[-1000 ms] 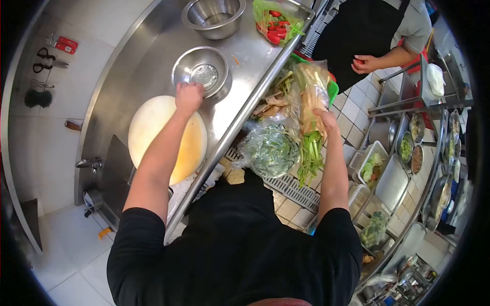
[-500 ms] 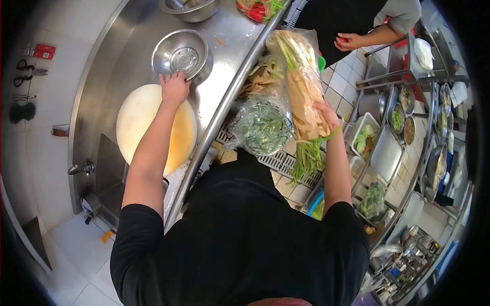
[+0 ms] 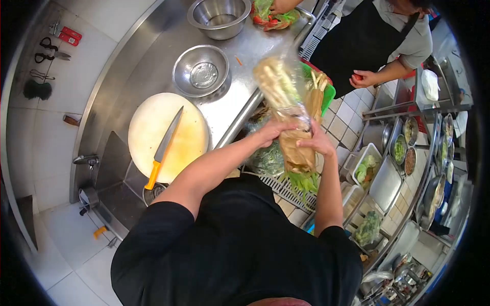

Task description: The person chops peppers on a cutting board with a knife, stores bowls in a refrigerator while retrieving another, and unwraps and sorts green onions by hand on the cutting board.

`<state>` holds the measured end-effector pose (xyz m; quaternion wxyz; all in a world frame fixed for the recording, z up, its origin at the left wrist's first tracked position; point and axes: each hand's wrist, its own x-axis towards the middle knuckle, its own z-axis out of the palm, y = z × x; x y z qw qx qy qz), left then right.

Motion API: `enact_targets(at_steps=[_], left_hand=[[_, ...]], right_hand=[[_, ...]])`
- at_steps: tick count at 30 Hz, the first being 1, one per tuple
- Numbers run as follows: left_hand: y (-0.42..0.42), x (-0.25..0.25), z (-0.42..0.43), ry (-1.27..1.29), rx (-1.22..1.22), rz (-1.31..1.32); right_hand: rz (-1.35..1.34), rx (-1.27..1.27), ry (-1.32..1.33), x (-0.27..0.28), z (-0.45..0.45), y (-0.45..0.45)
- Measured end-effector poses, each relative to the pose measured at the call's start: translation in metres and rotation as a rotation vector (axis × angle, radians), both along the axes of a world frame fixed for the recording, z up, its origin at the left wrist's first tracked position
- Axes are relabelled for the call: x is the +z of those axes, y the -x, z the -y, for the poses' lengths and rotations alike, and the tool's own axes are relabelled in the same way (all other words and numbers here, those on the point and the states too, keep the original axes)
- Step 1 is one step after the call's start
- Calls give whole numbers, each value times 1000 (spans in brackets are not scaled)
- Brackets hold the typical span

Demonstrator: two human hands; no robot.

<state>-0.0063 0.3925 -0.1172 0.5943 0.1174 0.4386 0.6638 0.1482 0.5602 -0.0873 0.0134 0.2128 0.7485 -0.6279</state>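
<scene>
While the left hand and right hand grasp the wrapped greens bundle, handling appears the current step.
Held near the counter, it likely calls for two-handed support when shifted.

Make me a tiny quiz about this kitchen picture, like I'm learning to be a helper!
1. True or false: the knife's blade rests on the round white board.
2. What do the person's left hand and right hand both touch?
A) a steel bowl
B) the wrapped vegetable bundle
C) a bag of red peppers
3. Fill in the colour: the knife's handle is ____.

Key: 1. True. 2. B. 3. Orange.
</scene>
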Motion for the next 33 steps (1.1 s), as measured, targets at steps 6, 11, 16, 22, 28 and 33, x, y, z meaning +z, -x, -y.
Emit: enact_targets(at_steps=[6, 11, 16, 22, 28, 33], left_hand=[[27, -12, 31, 59, -35, 312], [54, 11, 31, 244, -277, 36], [52, 12, 25, 285, -334, -92], [52, -8, 35, 303, -372, -78], [54, -13, 53, 301, -404, 39], [67, -20, 74, 247, -374, 76]], right_hand=[[-149, -223, 119, -52, -14, 22], [-345, -721, -99, -68, -77, 71], [-469, -1064, 18, -71, -84, 129], [35, -480, -261, -49, -106, 181], [347, -1066, -429, -103, -165, 146], [683, -793, -617, -157, -175, 80]])
